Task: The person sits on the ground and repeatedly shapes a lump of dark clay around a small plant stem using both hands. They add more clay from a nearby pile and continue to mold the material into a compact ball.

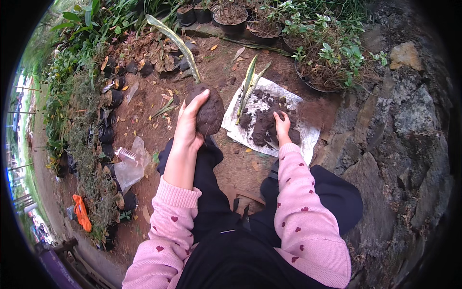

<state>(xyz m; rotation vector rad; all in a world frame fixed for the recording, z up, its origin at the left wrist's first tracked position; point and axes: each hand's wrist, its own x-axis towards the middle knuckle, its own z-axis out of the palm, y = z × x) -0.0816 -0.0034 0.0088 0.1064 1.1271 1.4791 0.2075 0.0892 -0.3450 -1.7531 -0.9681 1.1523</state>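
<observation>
In my left hand (187, 119) is a rounded ball of dark, moist soil (211, 112), with my thumb pressed over its top. A long variegated snake plant leaf (178, 43) rises from behind the ball's upper end. My right hand (283, 126) reaches into a heap of dark soil (261, 126) on a white plastic sheet (234, 126). Its fingers touch the soil, but whether they grip a clump is unclear. Further snake plant leaves (247, 86) lie across the sheet's left side.
A rough stone wall (389, 180) borders the right side. Potted plants (325, 68) line the back, near a black pot (231, 21). Brown fibre (319, 112) lies beside the sheet. Leftward are a clear plastic bag (128, 175), small black grow bags (114, 97) and an orange item (82, 213).
</observation>
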